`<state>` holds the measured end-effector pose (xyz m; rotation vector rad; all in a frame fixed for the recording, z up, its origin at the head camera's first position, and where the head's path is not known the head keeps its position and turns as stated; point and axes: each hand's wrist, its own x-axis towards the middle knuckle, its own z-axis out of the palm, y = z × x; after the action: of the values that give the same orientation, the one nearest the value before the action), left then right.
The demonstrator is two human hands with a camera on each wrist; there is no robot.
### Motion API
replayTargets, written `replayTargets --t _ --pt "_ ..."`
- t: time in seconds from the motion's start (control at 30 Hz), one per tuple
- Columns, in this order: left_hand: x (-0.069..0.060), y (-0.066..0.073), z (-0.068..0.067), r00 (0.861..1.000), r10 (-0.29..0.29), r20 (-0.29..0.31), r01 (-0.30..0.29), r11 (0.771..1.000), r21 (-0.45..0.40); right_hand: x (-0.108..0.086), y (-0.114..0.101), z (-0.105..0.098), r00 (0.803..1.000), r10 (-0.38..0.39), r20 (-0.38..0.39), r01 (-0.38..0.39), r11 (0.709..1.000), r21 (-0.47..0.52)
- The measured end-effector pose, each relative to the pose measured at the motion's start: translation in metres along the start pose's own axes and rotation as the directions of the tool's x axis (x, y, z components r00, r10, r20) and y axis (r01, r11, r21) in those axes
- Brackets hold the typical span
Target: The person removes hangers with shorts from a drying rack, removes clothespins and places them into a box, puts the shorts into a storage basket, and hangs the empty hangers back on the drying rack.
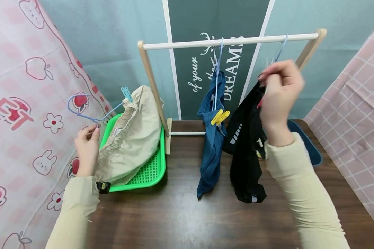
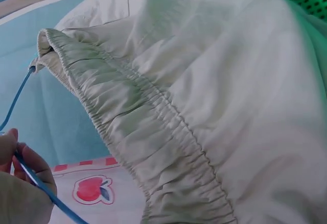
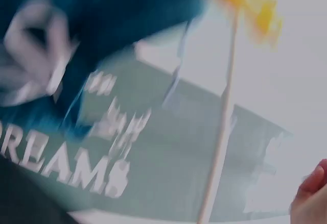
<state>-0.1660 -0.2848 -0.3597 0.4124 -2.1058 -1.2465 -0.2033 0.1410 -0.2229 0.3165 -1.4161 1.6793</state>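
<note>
My left hand [image 1: 88, 145] pinches a blue wire hanger [image 1: 81, 117] near the base of its hook. A pair of beige elastic-waist pants [image 1: 137, 135] hangs from one end, fixed by a light-blue clothespin [image 1: 126, 94]. In the left wrist view, the gathered waistband [image 2: 133, 106] slopes down beside the hand. My right hand [image 1: 282, 95] is raised in front of a black garment [image 1: 246, 166] on the rack, fingers bent. Whether anything lies between those fingertips cannot be seen. The right wrist view is blurred, showing only part of that hand [image 3: 310, 196] at the edge.
The pants rest partly in a green basket [image 1: 149, 176]. A white-barred rack [image 1: 190, 44] with wooden legs stands behind. Blue denim clothing [image 1: 212, 148] hangs mid-bar with a yellow clothespin [image 1: 220, 117]. A dark blue bin [image 1: 306, 143] sits at right, partly hidden by the right arm.
</note>
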Motion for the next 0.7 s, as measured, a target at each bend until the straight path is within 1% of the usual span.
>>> replayTargets --t 0.03,0.07,0.1,0.13,0.17,0.2,0.23,0.3,0.33,0.4,0.43,0.5,0.57,0.6,0.7 --pt "0.002 0.001 0.000 1.000 0.006 0.002 -0.006 1.000 0.007 -0.007 -0.002 0.006 0.995 0.017 0.103 -0.014 1.000 -0.028" --pt "0.004 0.002 0.000 1.000 0.011 0.007 -0.011 1.000 0.015 -0.015 -0.004 0.012 0.978 0.050 0.204 -0.038 0.997 -0.063" --pt "0.006 0.004 0.000 1.000 0.016 0.010 -0.016 1.000 0.020 -0.021 -0.007 0.018 0.949 0.100 0.299 -0.070 0.992 -0.107" --pt "0.007 0.004 0.001 1.000 0.020 0.014 -0.020 1.000 0.021 -0.028 -0.009 0.025 0.908 0.155 0.389 -0.099 0.982 -0.160" --pt "0.007 0.004 0.001 1.000 0.024 0.018 -0.024 0.999 0.021 -0.034 -0.011 0.031 0.860 0.202 0.469 -0.112 0.971 -0.213" --pt "0.007 0.003 0.001 0.999 0.031 0.018 -0.031 0.999 0.025 -0.039 -0.012 0.038 0.810 0.260 0.526 -0.137 0.956 -0.260" --pt "0.007 0.002 0.001 0.999 0.035 0.019 -0.036 0.999 0.023 -0.044 -0.012 0.045 0.757 0.304 0.578 -0.140 0.940 -0.311" --pt "0.005 -0.001 0.002 0.999 0.049 0.003 -0.049 0.999 0.008 -0.053 -0.010 0.057 0.662 0.387 0.642 -0.140 0.905 -0.401" --pt "0.004 -0.002 0.002 0.999 0.048 -0.009 -0.048 0.999 -0.001 -0.057 -0.007 0.063 0.623 0.415 0.663 -0.134 0.892 -0.433" --pt "0.001 -0.005 0.003 0.999 0.038 -0.020 -0.038 0.999 -0.018 -0.064 0.001 0.074 0.557 0.465 0.688 -0.119 0.865 -0.488" --pt "-0.002 -0.005 0.003 0.999 0.027 -0.024 -0.028 0.999 -0.028 -0.067 0.006 0.079 0.530 0.487 0.694 -0.112 0.851 -0.512" --pt "-0.007 -0.007 0.002 0.999 0.004 -0.041 -0.006 0.999 -0.045 -0.073 0.017 0.089 0.483 0.526 0.700 -0.114 0.830 -0.545" --pt "-0.013 -0.009 0.001 0.999 -0.013 -0.047 0.010 0.998 -0.065 -0.078 0.025 0.099 0.448 0.548 0.707 -0.111 0.818 -0.564" --pt "-0.015 -0.011 0.001 0.998 -0.012 -0.058 0.007 0.996 -0.084 -0.080 0.029 0.103 0.436 0.553 0.710 -0.110 0.816 -0.568" --pt "-0.022 -0.013 0.001 0.998 -0.005 -0.069 -0.006 0.989 -0.150 -0.083 0.036 0.117 0.414 0.550 0.726 -0.108 0.821 -0.561"
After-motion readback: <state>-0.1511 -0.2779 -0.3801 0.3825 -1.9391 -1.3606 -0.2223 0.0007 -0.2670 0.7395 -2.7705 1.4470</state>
